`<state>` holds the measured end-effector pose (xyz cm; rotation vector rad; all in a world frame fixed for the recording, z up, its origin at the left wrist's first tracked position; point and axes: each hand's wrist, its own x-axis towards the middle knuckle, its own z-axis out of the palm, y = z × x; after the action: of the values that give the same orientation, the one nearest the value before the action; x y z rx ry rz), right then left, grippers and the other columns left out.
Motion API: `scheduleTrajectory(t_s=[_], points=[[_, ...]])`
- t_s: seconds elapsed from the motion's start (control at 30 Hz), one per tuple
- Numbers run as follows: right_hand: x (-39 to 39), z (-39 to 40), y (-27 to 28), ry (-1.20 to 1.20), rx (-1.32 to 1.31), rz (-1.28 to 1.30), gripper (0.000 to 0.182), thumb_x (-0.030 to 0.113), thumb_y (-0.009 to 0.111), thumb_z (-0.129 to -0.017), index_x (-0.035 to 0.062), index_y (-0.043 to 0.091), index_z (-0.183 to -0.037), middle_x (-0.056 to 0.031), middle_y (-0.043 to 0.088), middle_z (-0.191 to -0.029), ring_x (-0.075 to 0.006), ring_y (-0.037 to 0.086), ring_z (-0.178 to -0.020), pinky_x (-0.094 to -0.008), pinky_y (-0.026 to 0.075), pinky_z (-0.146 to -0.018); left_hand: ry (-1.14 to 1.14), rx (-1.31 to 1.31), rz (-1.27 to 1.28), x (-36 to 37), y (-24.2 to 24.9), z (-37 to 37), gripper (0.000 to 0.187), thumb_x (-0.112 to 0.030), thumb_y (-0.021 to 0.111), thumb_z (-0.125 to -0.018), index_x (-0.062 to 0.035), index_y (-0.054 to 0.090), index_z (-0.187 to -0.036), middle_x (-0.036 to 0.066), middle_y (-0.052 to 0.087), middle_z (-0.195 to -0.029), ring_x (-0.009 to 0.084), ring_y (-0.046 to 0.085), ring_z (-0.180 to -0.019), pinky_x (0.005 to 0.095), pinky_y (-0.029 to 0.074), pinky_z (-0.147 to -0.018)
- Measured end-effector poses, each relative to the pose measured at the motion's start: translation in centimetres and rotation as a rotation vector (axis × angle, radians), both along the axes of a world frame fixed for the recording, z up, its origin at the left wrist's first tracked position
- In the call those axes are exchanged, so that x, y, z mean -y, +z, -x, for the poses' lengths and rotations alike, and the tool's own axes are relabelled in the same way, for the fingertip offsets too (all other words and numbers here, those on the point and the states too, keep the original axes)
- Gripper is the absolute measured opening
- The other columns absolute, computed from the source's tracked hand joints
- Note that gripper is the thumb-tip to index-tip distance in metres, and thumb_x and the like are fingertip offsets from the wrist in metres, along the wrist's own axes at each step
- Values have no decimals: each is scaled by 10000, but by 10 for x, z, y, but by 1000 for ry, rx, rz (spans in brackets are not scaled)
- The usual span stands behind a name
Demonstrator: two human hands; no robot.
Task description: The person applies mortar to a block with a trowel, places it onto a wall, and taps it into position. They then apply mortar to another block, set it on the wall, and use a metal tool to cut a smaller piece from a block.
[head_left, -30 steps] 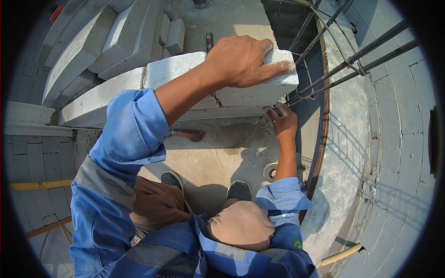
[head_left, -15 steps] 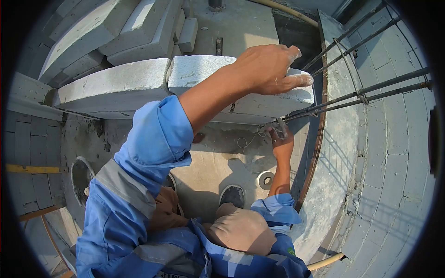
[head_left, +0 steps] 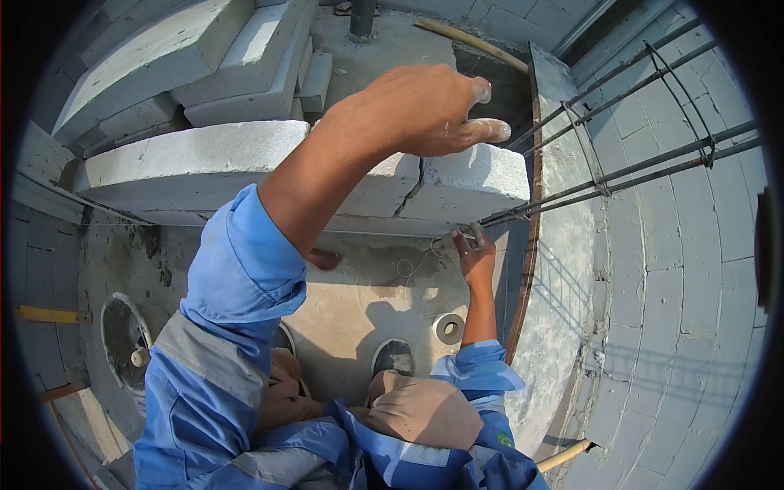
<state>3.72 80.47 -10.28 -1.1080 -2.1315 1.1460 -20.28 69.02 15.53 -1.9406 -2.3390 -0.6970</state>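
Note:
My left hand (head_left: pixel 433 110) reaches across a course of pale aerated concrete blocks (head_left: pixel 196 159). Its thumb and a forefinger are apart with whitish dust on their tips, and nothing shows between them; the other fingers are hidden. Below it lies the end block (head_left: pixel 478 175), with a dark jagged gap along its left side. Under that block's lower right corner, my right hand (head_left: pixel 474 249) is pinched on a thin string (head_left: pixel 408 265), which hangs in loose loops beside it. Another length of string follows the wall's lower edge.
Steel reinforcing bars (head_left: pixel 637 175) with tie loops project at the right. More blocks (head_left: pixel 147 73) are stacked behind the wall. A bucket (head_left: pixel 122 343) stands at the left, and a roll of tape (head_left: pixel 449 328) lies on the floor near my foot.
My left hand has lifted slightly from the end block and shifted left, uncovering the gap. My right hand stays at the block's lower corner. The whole view has shifted a little.

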Motion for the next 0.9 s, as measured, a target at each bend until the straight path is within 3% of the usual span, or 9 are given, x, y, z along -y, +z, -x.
scheduleTrajectory(t_s=[0.07, 0.23, 0.3, 0.43, 0.5, 0.67, 0.9], points=[[-6, 0, -13, 20, -29, 6, 571, 296, 790, -896, -58, 636, -1317, -224, 734, -1164, -317, 703, -1064, -379, 503, -944, -50, -5, 88, -6, -10, -8, 656, -571, 585, -986, 3, 656, -1294, 259, 750, -996, 408, 739, -978, 514, 582, -848], [-1, 2, -5, 33, -46, 50, 533, 303, 788, -898, -65, 666, -1264, -254, 722, -1162, -344, 698, -1093, -382, 498, -958, -124, -54, 26, -31, -39, -32, 617, -541, 582, -992, -16, 630, -1314, 263, 721, -1097, 422, 709, -994, 501, 560, -876], [-4, 4, -16, -6, -29, -74, 381, 294, 766, -926, -25, 713, -1128, -213, 750, -1056, -307, 715, -956, -364, 511, -859, -98, -50, -19, -40, -42, -41, 641, -561, 541, -1003, -29, 602, -1356, 260, 703, -1151, 430, 691, -1033, 514, 540, -907], [-2, 5, -20, -41, -96, -34, 377, 272, 763, -927, -21, 714, -1159, -220, 748, -1054, -323, 717, -959, -364, 512, -859, -88, -64, -65, -55, -62, -48, 661, -587, 505, -1009, -36, 606, -1360, 252, 692, -1200, 432, 668, -1103, 526, 512, -952], [-1, 4, -15, -30, -42, 55, 546, 335, 801, -883, -62, 680, -1237, -260, 713, -1161, -384, 685, -1107, -403, 499, -967, 3, -85, -35, -56, -77, -50, 684, -604, 473, -1015, -40, 598, -1381, 238, 691, -1215, 421, 652, -1141, 530, 490, -983], [-6, 4, -33, -43, -66, 66, 536, 339, 806, -878, -68, 686, -1206, -263, 710, -1157, -401, 680, -1107, -413, 502, -968, -23, -107, 102, -58, -72, -48, 714, -623, 452, -1011, -40, 591, -1400, 236, 689, -1220, 406, 651, -1136, 518, 480, -993], [-2, 8, -15, -76, -8, -8, 422, 292, 791, -892, -49, 709, -1127, -260, 702, -1150, -430, 664, -1100, -426, 513, -944, -11, -44, 177, -58, -69, -47, 737, -650, 440, -1003, -44, 596, -1392, 248, 696, -1203, 413, 653, -1132, 505, 487, -985]])
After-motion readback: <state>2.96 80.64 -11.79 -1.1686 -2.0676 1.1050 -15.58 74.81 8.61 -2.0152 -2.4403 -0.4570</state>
